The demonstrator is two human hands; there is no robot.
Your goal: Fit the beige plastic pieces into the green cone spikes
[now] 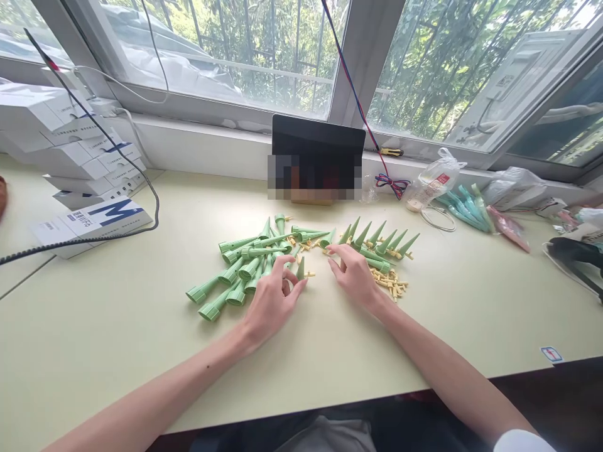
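Note:
My left hand is closed, thumb and fingers curled around the side of a pointed green plastic spike. A small yellow valve piece sticks out of its right side. My right hand reaches in with thumb and forefinger close together, at a small yellow valve piece. Beside my left hand lies a pile of hollow green spikes, wide ends mostly toward me. Past my right hand stands a row of green spikes, several with yellow pieces in them. Loose yellow valve pieces are heaped by my right wrist.
A dark screen, partly blurred, stands at the back by the window. White boxes are stacked at left, with a black cable across the front one. Plastic bags and teal packets lie at right.

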